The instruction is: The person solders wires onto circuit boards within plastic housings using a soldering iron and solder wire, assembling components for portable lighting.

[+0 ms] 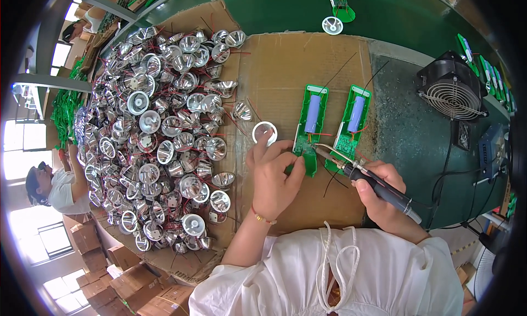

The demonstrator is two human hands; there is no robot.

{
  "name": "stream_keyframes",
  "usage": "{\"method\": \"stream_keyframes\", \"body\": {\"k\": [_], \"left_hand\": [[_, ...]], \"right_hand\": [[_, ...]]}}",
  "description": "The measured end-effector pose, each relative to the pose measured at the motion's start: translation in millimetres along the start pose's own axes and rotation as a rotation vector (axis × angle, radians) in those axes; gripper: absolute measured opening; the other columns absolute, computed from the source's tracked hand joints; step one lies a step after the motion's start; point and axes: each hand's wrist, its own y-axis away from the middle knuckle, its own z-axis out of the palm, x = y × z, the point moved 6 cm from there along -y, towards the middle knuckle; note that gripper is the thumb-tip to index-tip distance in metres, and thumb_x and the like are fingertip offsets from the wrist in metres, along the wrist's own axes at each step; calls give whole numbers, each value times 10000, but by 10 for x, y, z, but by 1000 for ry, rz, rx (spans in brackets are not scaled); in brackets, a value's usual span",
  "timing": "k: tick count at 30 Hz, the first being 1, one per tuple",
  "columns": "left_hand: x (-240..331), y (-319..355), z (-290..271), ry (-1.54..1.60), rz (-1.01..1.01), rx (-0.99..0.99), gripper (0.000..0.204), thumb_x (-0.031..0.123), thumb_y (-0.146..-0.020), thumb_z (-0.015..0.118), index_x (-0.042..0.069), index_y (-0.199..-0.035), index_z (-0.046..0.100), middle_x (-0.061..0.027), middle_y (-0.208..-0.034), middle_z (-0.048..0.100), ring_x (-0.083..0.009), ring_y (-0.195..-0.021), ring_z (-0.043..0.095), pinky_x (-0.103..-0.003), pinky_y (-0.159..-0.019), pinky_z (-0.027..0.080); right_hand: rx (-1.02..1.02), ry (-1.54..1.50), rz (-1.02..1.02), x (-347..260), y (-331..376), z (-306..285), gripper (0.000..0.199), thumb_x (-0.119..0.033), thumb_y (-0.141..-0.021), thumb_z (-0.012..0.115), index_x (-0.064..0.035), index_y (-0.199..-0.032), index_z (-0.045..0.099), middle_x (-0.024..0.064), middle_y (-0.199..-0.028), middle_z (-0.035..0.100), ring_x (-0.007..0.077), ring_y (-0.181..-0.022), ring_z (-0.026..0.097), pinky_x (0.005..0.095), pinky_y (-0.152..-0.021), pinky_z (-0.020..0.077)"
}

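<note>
My right hand [384, 187] grips the dark handle of a soldering iron [379, 186]. Its metal tip points at the circuit board [303, 144] of a green lamp housing [321, 104], in which a purple cylindrical battery [313, 114] lies. Beside that board is my left hand [274, 173], fingers curled and thumb close to the index finger. Another of its fingers lies over a round lamp reflector [264, 130] with a white rim. Any thin wire pinched there is too small to make out. A second open housing [366, 99] with a battery [357, 114] lies just right.
A large heap of silvery reflectors [164, 129] with red and black wires covers the left on cardboard [274, 58]. At the right stand a black fan [453, 88] and a blue box-shaped device [493, 154]. More housings [341, 6] lie at the far side. A person [57, 184] works at left.
</note>
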Motion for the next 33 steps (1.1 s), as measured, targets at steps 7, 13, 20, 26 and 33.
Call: {"method": "stream_keyframes", "body": {"k": [7,13,20,26,33], "left_hand": [[14,-2,5,-8,3,10,89,114,-722,637,55,-657,622,-47,-939,614,-324,-1124,440,-467,-904,272],[-13,-10,7,-28,2,9,104,111,-759,612,48,-678,633,-41,-909,621,-314,-1106,453,-465,-906,267],[3,-31,9,-39,2,14,108,117,-758,614,50,-676,634,-34,-889,623,-310,-1094,461,-473,-907,265],[-18,-23,20,-28,1,22,120,120,-757,612,51,-660,629,-36,-882,624,-311,-1097,461,-480,-912,262],[-24,-22,32,-38,3,20,122,124,-755,610,53,-658,629,-32,-884,625,-309,-1100,460,-482,-906,268]], "right_hand": [[92,-122,195,218,96,9,184,-127,-809,640,3,-842,513,65,-676,603,83,-586,543,236,-536,438],[109,-176,236,298,86,86,158,-103,-816,628,1,-841,511,62,-682,611,70,-590,545,225,-533,439],[116,-202,267,308,53,112,141,-81,-815,622,2,-840,510,67,-687,611,71,-595,547,223,-529,437],[104,-245,297,322,64,115,141,-78,-822,609,5,-852,500,80,-693,610,81,-603,556,226,-525,449],[171,-278,239,248,75,-11,151,-90,-828,596,12,-873,493,112,-726,598,102,-592,568,207,-487,448]]}}
